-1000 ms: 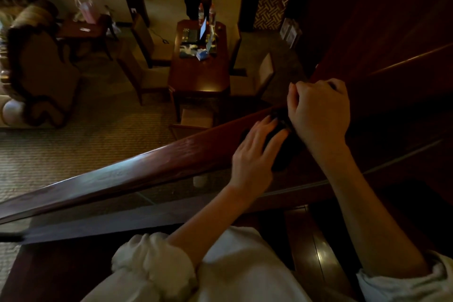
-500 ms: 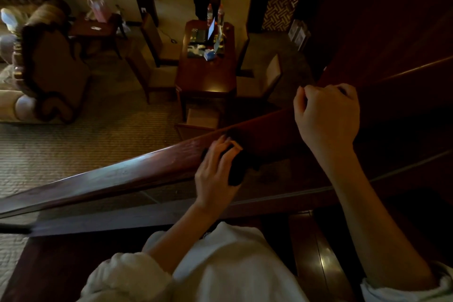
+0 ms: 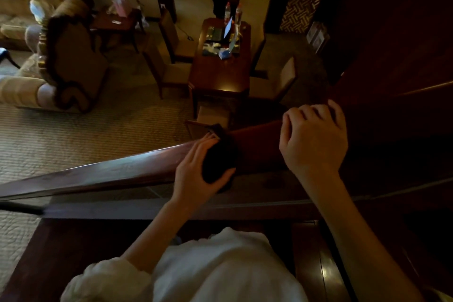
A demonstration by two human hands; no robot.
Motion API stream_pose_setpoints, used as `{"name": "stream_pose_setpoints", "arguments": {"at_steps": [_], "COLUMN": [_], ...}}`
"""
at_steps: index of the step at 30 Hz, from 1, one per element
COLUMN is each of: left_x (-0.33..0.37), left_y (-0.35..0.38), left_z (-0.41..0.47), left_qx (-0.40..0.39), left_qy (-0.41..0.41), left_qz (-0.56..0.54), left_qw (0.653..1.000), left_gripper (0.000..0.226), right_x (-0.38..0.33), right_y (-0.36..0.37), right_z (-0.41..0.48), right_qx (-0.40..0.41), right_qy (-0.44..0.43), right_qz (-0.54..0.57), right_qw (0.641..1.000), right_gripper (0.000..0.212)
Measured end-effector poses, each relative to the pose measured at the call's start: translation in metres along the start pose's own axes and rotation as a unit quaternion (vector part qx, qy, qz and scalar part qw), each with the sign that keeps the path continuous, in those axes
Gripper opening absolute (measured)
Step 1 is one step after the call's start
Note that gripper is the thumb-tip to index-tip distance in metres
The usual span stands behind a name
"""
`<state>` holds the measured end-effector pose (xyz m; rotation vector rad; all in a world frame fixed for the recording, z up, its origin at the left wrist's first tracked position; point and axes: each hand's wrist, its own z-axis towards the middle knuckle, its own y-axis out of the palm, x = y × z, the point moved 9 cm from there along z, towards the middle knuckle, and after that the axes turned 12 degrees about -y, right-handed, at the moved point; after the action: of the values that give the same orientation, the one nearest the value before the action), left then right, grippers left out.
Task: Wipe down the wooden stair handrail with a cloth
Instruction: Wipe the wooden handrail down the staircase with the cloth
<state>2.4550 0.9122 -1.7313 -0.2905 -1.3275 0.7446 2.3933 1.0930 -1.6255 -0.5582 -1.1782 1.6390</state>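
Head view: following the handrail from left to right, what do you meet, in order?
Bare handrail → left hand → dark cloth, which that hand grips → short bare stretch of rail → right hand, its fingers curled over the rail.

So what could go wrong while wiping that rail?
The cloth, held by the left hand on the handrail, might slip over the far side and drop to the carpet below. The right hand grips the handrail higher up, so that patch may get missed.
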Motion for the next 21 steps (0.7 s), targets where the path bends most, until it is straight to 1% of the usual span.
{"name": "stream_pose_setpoints", "arguments": {"at_steps": [1,3,7,10,13,14,18,21], "left_x": [-0.005,0.008,0.073,0.090,0.078,0.066,0.007,-0.003], "left_y": [-0.004,0.000,0.037,0.047,0.038,0.034,0.012,0.008], "left_z": [0.001,0.007,0.010,0.008,0.003,0.001,-0.011,-0.016], "left_qx": [-0.005,-0.021,-0.051,-0.047,-0.063,-0.061,0.012,0.034], "left_qy": [-0.013,-0.012,0.056,0.062,0.102,0.100,0.030,-0.004], "left_qz": [-0.006,-0.008,0.019,0.005,0.018,0.021,0.032,0.022], "left_qw": [1.000,1.000,0.997,0.997,0.993,0.993,0.999,0.999], "left_gripper": [0.064,0.066,0.071,0.077,0.069,0.066,0.064,0.062], "right_x": [0.002,0.002,0.001,0.002,0.001,0.001,0.001,-0.001], "right_y": [0.000,-0.002,-0.003,-0.004,-0.004,-0.004,-0.007,-0.009], "right_z": [0.000,-0.001,-0.001,-0.002,-0.002,-0.002,-0.002,-0.002], "right_qx": [0.007,0.016,0.023,0.023,0.018,0.018,0.031,0.038], "right_qy": [0.002,0.000,-0.009,-0.016,-0.023,-0.024,-0.014,-0.006], "right_qz": [0.001,0.001,0.006,0.010,0.015,0.018,0.014,0.008], "right_qw": [1.000,1.000,1.000,1.000,0.999,0.999,0.999,0.999], "right_gripper": [0.041,0.039,0.039,0.039,0.040,0.041,0.043,0.044]}}
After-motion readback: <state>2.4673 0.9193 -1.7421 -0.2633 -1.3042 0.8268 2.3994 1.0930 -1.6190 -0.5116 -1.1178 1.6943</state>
